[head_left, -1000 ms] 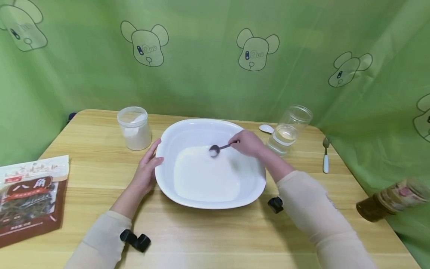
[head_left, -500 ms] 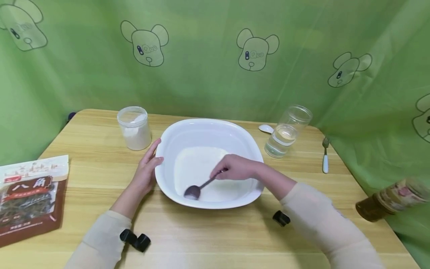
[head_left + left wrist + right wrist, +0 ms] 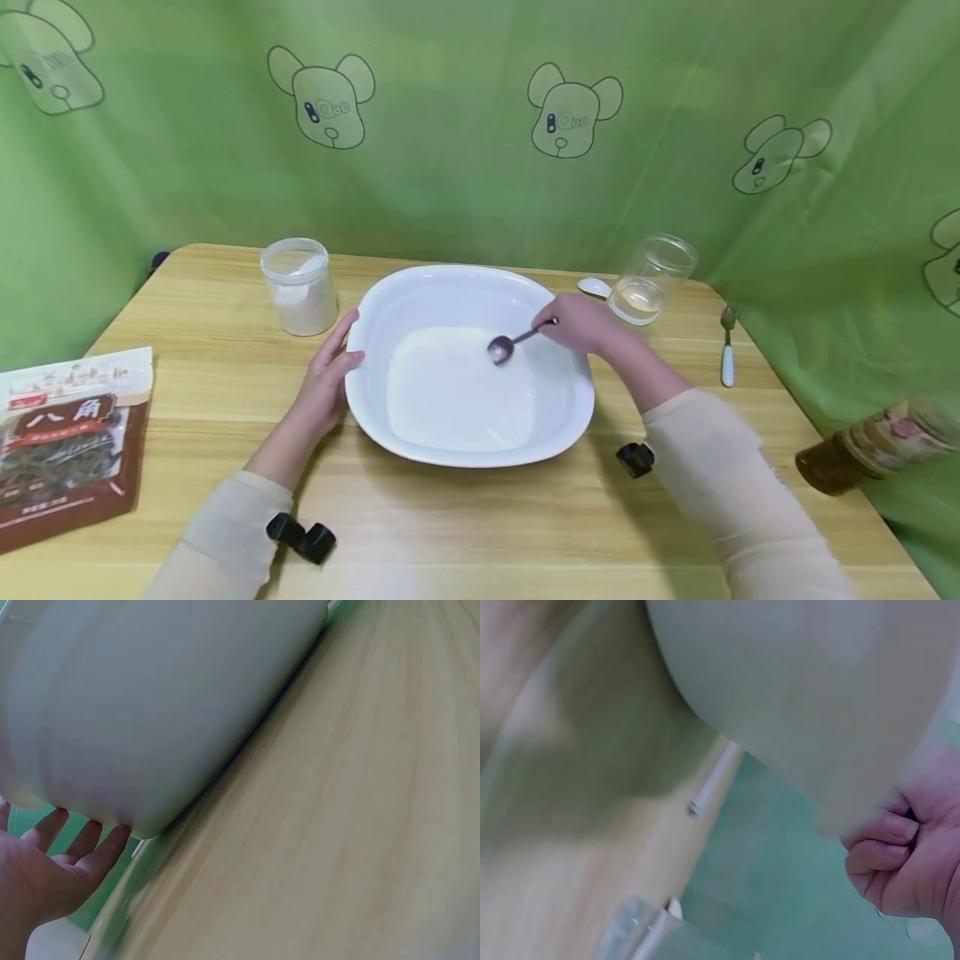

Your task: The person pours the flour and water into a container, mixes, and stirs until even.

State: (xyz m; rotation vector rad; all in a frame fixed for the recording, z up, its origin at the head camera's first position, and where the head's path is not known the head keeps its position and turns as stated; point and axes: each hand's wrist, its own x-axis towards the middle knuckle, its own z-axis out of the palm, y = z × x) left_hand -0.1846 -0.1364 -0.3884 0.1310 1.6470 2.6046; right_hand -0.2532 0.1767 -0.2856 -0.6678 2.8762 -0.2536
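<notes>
A white oval basin (image 3: pixel 471 458) stands on the wooden table, with a smooth white layer (image 3: pixel 450 392) across its bottom; I cannot tell powder from liquid. My left hand (image 3: pixel 324 383) holds the basin's left rim, thumb over the edge. In the left wrist view its fingertips touch the basin's outer wall (image 3: pixel 157 712). My right hand (image 3: pixel 581 323) grips a dark spoon (image 3: pixel 500 350) by the handle end, above the basin's right side. The right wrist view shows curled right fingers (image 3: pixel 881 851); the spoon is hidden there by the basin wall.
Behind the left hand is a clear jar (image 3: pixel 300 287) of white powder. At the back right are a glass jar (image 3: pixel 637 292) of clear liquid, a white spoon (image 3: pixel 595 287) and a fork (image 3: pixel 727 350). A dark bottle (image 3: pixel 870 446) and a star anise bag (image 3: pixel 71 442) lie at the sides.
The right hand moved the spoon from the upper middle to the basin's near left, then back up to the right. The left hand stayed on the rim.
</notes>
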